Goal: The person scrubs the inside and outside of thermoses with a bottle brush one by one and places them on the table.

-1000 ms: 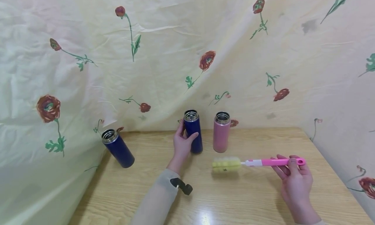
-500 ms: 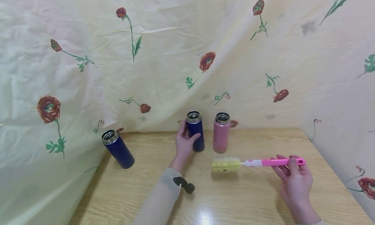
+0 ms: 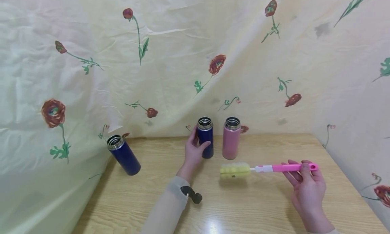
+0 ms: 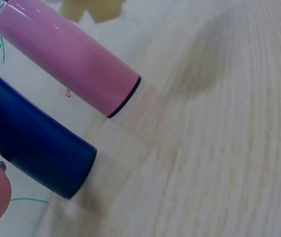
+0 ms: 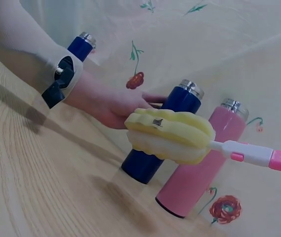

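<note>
My left hand (image 3: 194,152) grips a dark blue bottle (image 3: 206,139) from its left side, thumb across the front. The bottle stands upright with its steel mouth uncovered. Just to its right is a pink bottle (image 3: 230,141), also upright and lidless. My right hand (image 3: 308,190) holds a bottle brush by its pink handle (image 3: 286,168), thumb on top. The brush's yellow sponge head (image 3: 234,170) points left, above the table in front of the pink bottle. In the right wrist view the sponge head (image 5: 172,136) overlaps both bottles.
A second dark blue bottle (image 3: 124,156), without a lid, stands at the left side of the wooden table (image 3: 243,207). A cream flowered cloth (image 3: 170,75) hangs behind the table and along its sides. A black strap device (image 3: 191,194) sits on the left wrist.
My left hand has shifted the blue bottle a little to the right, closer to the pink bottle. The right hand and the bottle brush have stayed in place.
</note>
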A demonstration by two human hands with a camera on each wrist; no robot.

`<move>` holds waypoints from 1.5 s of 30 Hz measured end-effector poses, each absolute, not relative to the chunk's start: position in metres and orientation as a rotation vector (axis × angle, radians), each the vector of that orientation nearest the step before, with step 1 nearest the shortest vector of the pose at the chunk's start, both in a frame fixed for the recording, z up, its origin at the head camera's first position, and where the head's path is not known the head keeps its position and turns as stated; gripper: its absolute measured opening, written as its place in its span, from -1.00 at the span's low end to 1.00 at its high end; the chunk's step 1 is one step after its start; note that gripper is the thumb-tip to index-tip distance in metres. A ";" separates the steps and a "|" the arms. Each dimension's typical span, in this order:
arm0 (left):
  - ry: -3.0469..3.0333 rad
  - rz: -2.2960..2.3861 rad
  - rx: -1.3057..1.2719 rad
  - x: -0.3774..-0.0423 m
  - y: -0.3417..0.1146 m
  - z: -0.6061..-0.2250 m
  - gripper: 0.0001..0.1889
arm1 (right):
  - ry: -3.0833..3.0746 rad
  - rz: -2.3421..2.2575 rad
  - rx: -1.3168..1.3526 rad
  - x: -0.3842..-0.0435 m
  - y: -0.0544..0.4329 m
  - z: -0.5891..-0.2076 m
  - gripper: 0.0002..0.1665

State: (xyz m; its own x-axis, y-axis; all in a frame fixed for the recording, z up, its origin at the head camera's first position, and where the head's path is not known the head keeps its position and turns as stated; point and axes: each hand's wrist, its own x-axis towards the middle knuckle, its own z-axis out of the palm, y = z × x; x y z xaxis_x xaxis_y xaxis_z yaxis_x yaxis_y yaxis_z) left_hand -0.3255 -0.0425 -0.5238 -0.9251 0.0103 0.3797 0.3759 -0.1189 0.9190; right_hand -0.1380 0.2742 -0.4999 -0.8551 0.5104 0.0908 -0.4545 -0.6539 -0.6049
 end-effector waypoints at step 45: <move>-1.615 -1.930 0.183 -0.249 -0.319 -0.520 -0.10 | -1.545 2.263 0.537 -0.236 0.062 -0.318 -0.72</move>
